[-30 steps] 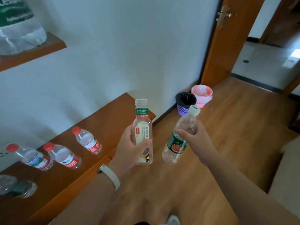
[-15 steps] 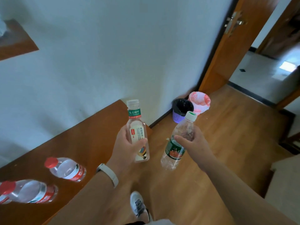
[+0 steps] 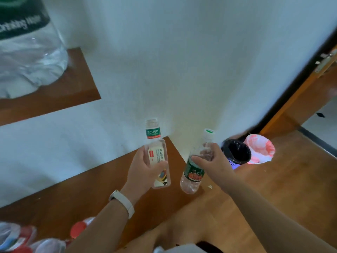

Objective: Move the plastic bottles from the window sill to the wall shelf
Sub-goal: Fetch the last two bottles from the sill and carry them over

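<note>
We see a black bin (image 3: 236,152) just beside a pink-bagged bin (image 3: 260,148) at the wooden floor's (image 3: 282,189) edge, against the white wall (image 3: 182,61), near the wooden door (image 3: 291,114).

Left hand (image 3: 144,170) and right hand (image 3: 217,167) extend forward, fingers (image 3: 160,164) curled, gripping.

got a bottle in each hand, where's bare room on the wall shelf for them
The wall shelf is bare between the big water jug and its right end, plus a strip along the front edge. The jug crowds its left part.
</note>
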`<control>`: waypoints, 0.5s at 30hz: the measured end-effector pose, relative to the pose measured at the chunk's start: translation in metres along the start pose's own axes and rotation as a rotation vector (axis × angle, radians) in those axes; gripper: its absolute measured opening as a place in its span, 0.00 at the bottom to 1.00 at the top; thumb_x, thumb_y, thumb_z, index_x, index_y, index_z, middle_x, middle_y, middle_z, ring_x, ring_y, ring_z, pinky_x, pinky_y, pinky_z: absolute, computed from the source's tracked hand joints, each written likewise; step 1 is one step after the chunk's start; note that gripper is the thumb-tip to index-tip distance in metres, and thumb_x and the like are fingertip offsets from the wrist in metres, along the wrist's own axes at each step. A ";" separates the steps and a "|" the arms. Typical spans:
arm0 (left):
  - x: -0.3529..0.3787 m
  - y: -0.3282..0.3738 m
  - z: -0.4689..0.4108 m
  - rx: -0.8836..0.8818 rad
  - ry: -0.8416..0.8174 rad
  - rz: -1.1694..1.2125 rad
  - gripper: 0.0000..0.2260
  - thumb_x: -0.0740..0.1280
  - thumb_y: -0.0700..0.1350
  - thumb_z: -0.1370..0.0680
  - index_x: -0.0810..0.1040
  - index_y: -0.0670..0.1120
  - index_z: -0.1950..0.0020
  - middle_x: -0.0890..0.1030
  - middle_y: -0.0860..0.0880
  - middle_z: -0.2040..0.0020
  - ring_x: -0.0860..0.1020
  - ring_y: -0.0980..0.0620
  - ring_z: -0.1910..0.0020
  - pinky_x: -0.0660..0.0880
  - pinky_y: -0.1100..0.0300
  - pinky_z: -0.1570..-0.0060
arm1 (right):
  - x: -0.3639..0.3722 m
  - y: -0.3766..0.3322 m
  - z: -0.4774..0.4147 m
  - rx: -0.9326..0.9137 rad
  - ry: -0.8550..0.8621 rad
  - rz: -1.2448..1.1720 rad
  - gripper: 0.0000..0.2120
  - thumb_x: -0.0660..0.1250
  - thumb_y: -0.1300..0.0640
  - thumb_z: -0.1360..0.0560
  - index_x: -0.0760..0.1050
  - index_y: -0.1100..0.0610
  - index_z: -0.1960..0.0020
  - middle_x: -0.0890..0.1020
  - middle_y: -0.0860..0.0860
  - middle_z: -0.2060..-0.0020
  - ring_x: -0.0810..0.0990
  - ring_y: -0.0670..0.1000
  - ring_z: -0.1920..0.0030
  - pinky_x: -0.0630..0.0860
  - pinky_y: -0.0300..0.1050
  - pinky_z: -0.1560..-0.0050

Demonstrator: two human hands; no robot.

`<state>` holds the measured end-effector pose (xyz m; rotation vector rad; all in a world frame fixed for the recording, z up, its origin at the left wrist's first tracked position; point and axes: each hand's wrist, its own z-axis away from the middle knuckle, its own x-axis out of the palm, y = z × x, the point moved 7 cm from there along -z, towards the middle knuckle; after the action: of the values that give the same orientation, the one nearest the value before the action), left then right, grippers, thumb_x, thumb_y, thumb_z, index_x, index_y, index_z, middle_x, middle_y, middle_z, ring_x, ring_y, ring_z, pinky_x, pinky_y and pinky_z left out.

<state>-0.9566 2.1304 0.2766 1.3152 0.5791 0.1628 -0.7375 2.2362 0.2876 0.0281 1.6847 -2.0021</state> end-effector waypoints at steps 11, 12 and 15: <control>-0.038 -0.048 -0.066 -0.141 0.208 -0.078 0.26 0.79 0.49 0.30 0.70 0.57 0.36 0.81 0.56 0.44 0.81 0.51 0.45 0.79 0.64 0.54 | 0.084 -0.017 -0.139 -0.102 -0.223 0.189 0.29 0.76 0.46 0.33 0.64 0.48 0.39 0.79 0.47 0.48 0.81 0.48 0.51 0.81 0.55 0.50; -0.040 -0.050 -0.071 -0.158 0.229 -0.091 0.26 0.79 0.49 0.30 0.71 0.56 0.36 0.82 0.56 0.44 0.82 0.52 0.45 0.79 0.63 0.53 | 0.090 -0.018 -0.152 -0.105 -0.235 0.197 0.29 0.76 0.45 0.34 0.64 0.48 0.40 0.79 0.47 0.48 0.81 0.48 0.52 0.81 0.55 0.50; -0.049 -0.057 -0.086 -0.228 0.314 -0.124 0.29 0.79 0.48 0.31 0.70 0.53 0.34 0.81 0.54 0.44 0.82 0.52 0.46 0.80 0.59 0.51 | 0.107 -0.020 -0.187 -0.114 -0.276 0.225 0.33 0.76 0.40 0.36 0.62 0.49 0.40 0.79 0.48 0.48 0.81 0.49 0.51 0.81 0.55 0.49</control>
<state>-1.0514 2.1687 0.2266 1.0356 0.8798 0.3271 -0.8955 2.3708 0.2271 -0.0912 1.5417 -1.6594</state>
